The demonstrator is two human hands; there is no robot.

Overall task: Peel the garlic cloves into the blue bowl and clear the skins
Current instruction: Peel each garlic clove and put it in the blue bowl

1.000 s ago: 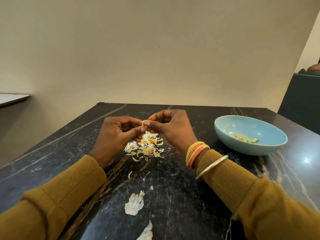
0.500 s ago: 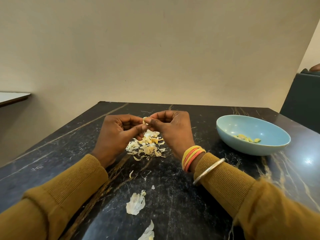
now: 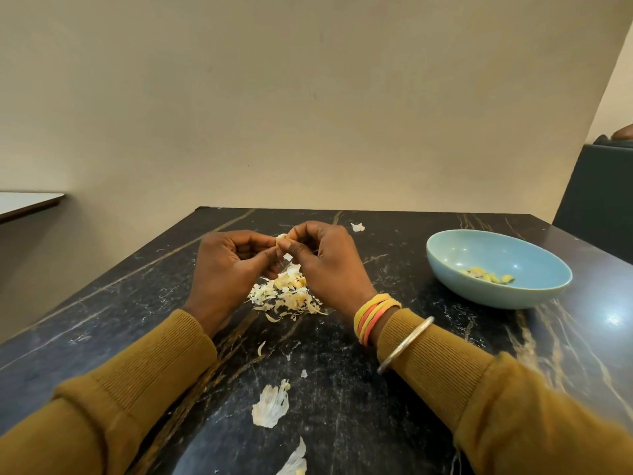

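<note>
Garlic clove (image 3: 281,237) stays pinched between my left hand (image 3: 226,269) and right hand (image 3: 325,265), both clamped on it above the skin pile (image 3: 284,296); a skin scrap (image 3: 358,227) beyond my right knuckles now shows. Only the clove's pale end peeks out (its long axis I cannot tell). Blue bowl (image 3: 452,255) stands well right.

Garlic clove (image 3: 281,237) mostly hidden by fingertips (image 3: 292,247); bottom skin (image 3: 295,461) cut by edge
</note>
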